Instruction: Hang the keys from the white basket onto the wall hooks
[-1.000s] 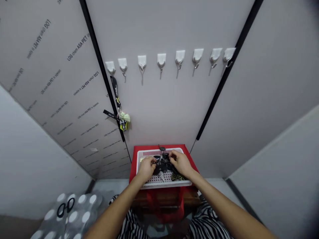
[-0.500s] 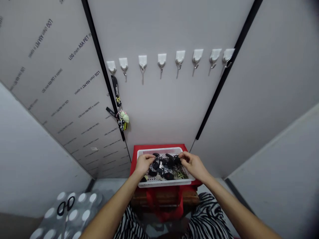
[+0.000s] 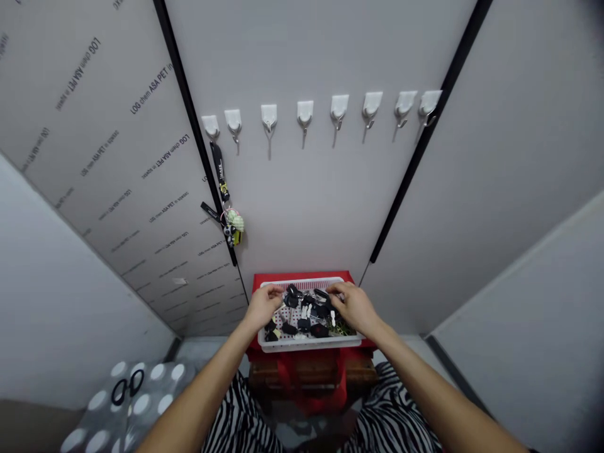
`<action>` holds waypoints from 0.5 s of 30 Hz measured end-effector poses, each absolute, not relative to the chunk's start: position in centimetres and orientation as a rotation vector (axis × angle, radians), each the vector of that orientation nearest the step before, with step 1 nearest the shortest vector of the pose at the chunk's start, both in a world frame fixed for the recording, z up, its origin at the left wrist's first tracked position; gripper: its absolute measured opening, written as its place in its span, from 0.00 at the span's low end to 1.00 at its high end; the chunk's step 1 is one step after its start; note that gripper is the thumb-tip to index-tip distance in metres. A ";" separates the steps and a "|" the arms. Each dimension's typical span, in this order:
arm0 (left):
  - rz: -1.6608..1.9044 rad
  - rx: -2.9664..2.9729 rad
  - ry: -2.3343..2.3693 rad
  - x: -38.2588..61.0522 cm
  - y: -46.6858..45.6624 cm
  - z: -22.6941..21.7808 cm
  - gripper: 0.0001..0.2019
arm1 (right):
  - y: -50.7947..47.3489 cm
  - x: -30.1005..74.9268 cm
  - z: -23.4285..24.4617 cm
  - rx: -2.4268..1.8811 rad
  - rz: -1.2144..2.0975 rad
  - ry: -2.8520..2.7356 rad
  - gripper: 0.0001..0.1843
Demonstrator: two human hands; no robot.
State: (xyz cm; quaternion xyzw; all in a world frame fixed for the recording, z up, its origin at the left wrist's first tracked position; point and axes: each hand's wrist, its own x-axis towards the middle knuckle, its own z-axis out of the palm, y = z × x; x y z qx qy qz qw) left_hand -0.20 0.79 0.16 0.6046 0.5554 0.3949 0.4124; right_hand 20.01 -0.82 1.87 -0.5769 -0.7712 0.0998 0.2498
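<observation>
A white plastic basket (image 3: 309,345) holds a jumble of keys (image 3: 306,311), many with black heads. My left hand (image 3: 263,308) is over the basket's left side, fingers curved and a little apart, beside a black key bunch (image 3: 292,296); nothing shows between them. Over the right side, my right hand (image 3: 355,308) has its thumb and fingers parted near a black loop (image 3: 322,296). A pale key (image 3: 333,318) lies just below its thumb; whether they touch is unclear. Some yellowish-green strands (image 3: 343,329) are partly covered by this hand.
Beneath the basket is a red bag (image 3: 302,275) with a dangling strap. White adhesive hooks (image 3: 305,113) line the wall ahead. From the leftmost hangs a key bunch with charms (image 3: 231,223). Black-handled scissors (image 3: 126,387) rest on a wrapped pack at lower left.
Both hands have shifted left and slightly up. The left fingers have come away from the keys, and the keys lie differently in the basket, which sits a little further left.
</observation>
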 end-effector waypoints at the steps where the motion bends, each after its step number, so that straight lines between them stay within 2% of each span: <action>1: 0.951 1.592 1.409 0.0 0.7 0.0 0.09 | -0.8 19.8 1.8 -1.586 0.292 -2.165 0.11; 4: 0.814 1.795 1.443 0.9 0.0 -0.4 0.11 | -0.7 18.9 1.7 -1.665 0.280 -2.389 0.13; 9: 0.582 2.082 1.399 2.5 -1.0 -0.9 0.12 | -0.5 16.9 1.7 -1.811 0.069 -2.600 0.13; 15: 0.423 2.130 1.409 2.4 -1.2 -1.5 0.09 | 0.0 15.7 1.5 -1.835 0.113 -2.604 0.18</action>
